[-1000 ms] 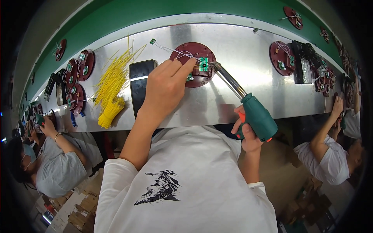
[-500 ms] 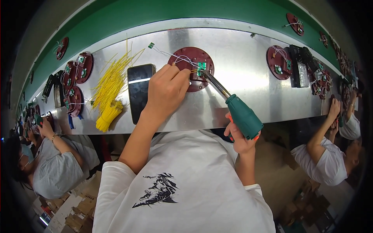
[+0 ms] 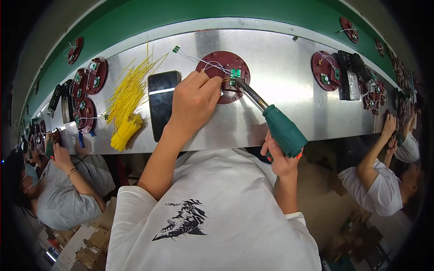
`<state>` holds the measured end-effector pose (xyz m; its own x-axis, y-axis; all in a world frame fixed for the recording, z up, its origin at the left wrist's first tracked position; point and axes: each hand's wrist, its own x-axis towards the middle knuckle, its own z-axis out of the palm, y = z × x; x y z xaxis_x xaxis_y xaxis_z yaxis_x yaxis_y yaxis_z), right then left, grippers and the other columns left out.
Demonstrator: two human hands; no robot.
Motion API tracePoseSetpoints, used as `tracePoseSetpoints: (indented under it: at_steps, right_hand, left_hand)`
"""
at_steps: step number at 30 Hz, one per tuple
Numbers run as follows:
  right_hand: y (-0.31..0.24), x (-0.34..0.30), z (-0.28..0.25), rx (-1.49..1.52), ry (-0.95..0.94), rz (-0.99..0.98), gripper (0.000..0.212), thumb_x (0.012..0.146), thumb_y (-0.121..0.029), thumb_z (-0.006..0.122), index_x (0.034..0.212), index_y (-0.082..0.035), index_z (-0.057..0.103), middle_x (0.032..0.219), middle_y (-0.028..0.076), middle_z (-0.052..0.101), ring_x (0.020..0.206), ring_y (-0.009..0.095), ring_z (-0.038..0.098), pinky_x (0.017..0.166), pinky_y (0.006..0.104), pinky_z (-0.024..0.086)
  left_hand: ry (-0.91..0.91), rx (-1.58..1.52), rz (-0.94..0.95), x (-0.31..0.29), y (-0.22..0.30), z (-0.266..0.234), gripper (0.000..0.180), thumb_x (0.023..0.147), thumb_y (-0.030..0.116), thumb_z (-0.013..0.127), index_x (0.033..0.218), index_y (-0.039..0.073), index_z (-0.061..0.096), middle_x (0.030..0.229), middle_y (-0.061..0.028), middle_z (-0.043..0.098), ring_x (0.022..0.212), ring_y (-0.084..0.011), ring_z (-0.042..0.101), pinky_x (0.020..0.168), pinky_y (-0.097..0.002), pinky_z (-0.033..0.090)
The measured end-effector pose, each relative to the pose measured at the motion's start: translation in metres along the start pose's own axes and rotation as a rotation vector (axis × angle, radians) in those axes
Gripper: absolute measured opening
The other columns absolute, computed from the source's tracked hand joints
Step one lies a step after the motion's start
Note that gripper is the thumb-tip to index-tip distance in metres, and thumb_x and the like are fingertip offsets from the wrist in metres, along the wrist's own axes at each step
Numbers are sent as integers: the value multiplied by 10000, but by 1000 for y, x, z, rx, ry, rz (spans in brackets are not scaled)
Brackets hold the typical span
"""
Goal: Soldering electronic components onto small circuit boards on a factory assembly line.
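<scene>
A worker's left hand (image 3: 194, 101), fingers pressed together on a thin yellow wire (image 3: 225, 79), holds it against a green circuit board (image 3: 235, 72) mounted on a dark red disc (image 3: 217, 59) near the middle of a metal counter (image 3: 275, 58). The right hand (image 3: 284, 163) has its fingers wrapped around a green soldering iron (image 3: 285, 128), the metal tip angled at the board's lower part; whether the two touch cannot be told. White wires (image 3: 194, 57) run from the disc to a small green board (image 3: 176, 49) at its upper left. A dark phone (image 3: 163, 108) lies just beside the left forearm, next to a bundle of yellow wires (image 3: 124, 99). Co-workers flank both sides.
</scene>
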<state>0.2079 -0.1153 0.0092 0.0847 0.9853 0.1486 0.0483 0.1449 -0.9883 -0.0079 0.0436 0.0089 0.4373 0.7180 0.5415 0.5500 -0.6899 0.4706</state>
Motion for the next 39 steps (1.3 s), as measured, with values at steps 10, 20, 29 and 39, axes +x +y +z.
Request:
tracePoseSetpoints:
  at_steps: [10,20,29,39]
  right_hand:
    - [-3,-3,2,-1,136,-61,388,955,-99,523,1296,86,519,1028,191,635,524,186,583,456,286,468]
    - [-1,-4,-3,41,219,-16,367,956,-124,523,1250,96,534,1012,193,635,505,189,590,447,282,466]
    - [3,-3,-4,136,315,-5,353,956,-140,529,1211,103,547,980,194,636,498,191,599,450,282,470]
    - [10,-2,-5,163,400,-89,367,969,-177,520,1207,103,538,969,187,635,493,188,607,472,290,489]
  left_hand:
    - [-7,10,-6,-2,0,-1,122,769,2,696,876,51,663,742,-76,548,688,-254,567,588,-377,479]
    - [-18,6,-6,0,2,-1,136,783,-3,711,913,30,692,755,-85,578,686,-254,577,598,-367,476]
    - [23,15,22,-1,1,0,149,766,-2,709,903,53,686,747,-68,569,669,-240,572,579,-363,477]
    - [34,65,7,8,13,-7,202,759,74,742,954,56,693,961,-102,633,895,-312,576,802,-420,462]
